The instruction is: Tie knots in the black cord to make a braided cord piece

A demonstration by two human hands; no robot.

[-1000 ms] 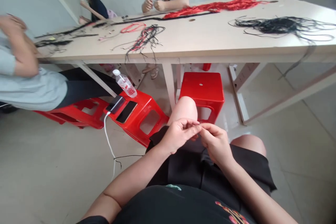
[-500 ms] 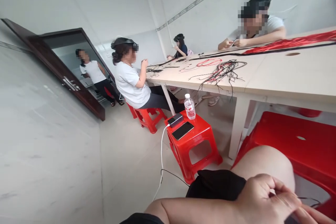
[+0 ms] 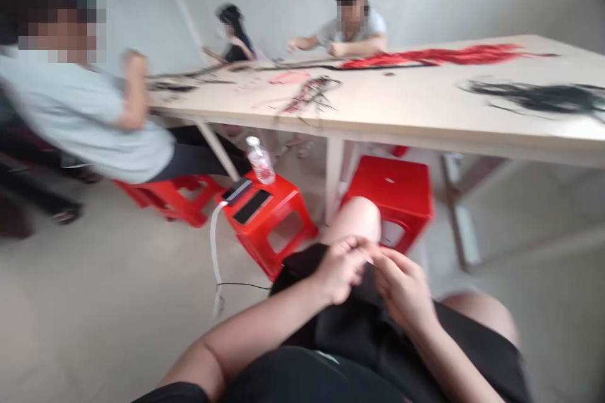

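Over my lap, my left hand (image 3: 341, 269) is closed in a pinch, its fingertips meeting those of my right hand (image 3: 405, 280). The right hand is also pinched, thumb against fingers. Anything between the fingertips is too small and blurred to make out. Black shorts (image 3: 359, 321) lie beneath both hands, and my bare knee (image 3: 357, 217) is just beyond them.
A long pale table (image 3: 406, 101) holds red cords (image 3: 439, 56), tangled black-and-red cords (image 3: 309, 93) and black cords (image 3: 539, 96). One red stool (image 3: 288, 201) carries a bottle (image 3: 261, 162) and phone (image 3: 253, 206); another red stool (image 3: 392, 186) stands near my knee. Several people sit around.
My view has swung right and down, bringing both hands fully into the picture, along with the black cords on the right of the table. The hands remain pinched together.
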